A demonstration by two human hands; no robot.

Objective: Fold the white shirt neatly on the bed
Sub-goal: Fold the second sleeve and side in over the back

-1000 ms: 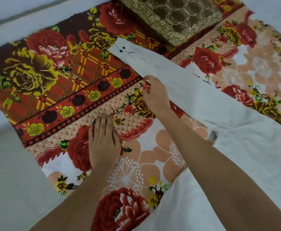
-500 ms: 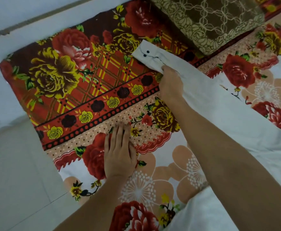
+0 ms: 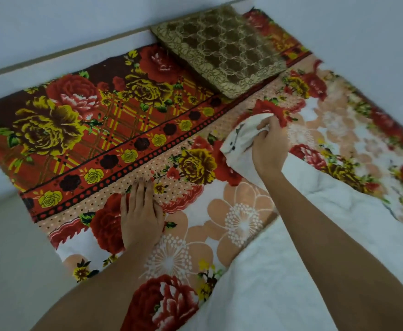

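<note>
At two o'clock the right hand (image 3: 269, 149) pinches the cuff (image 3: 237, 139) of the white shirt (image 3: 291, 271); the left hand (image 3: 140, 216) lies flat, empty, on the bed (image 3: 76, 130) — the sleeve probably wants laying across taut.

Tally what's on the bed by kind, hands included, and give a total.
white shirt: 1
brown lace pillow: 1
floral bedsheet: 1
hands: 2 (left hand, right hand)
total: 5
</note>
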